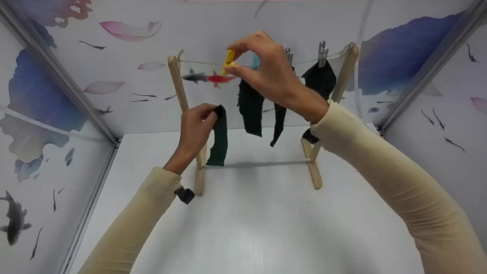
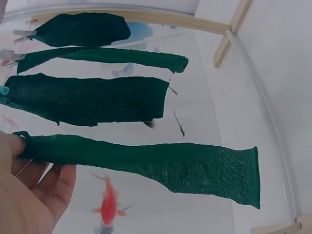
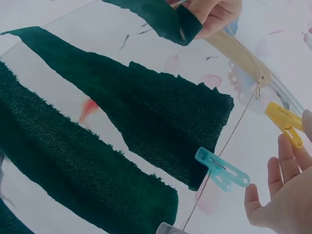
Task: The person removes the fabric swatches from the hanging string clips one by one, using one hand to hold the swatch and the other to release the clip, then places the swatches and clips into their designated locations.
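My left hand [image 1: 196, 127] pinches the top end of a dark green cloth strip [image 1: 218, 140], which hangs down in front of the rack's left post. Across the left wrist view the same strip [image 2: 146, 158] stretches out from the fingers. Higher up, at the string [image 1: 201, 62], my right hand [image 1: 266, 64] pinches a yellow clothespin [image 1: 228, 61] between thumb and fingers. In the right wrist view the yellow clothespin [image 3: 285, 123] is apart from the string, near a blue clothespin [image 3: 222, 168] that clips a green cloth piece [image 3: 170, 117] onto it.
The wooden rack's left post [image 1: 178, 83] and right post [image 1: 345, 72] hold the string, with a white bar [image 1: 262, 164] low between them. Several green pieces hang there; a metal clip [image 1: 322, 53] holds the rightmost cloth [image 1: 321, 80]. Patterned walls enclose the white table [image 1: 243, 220].
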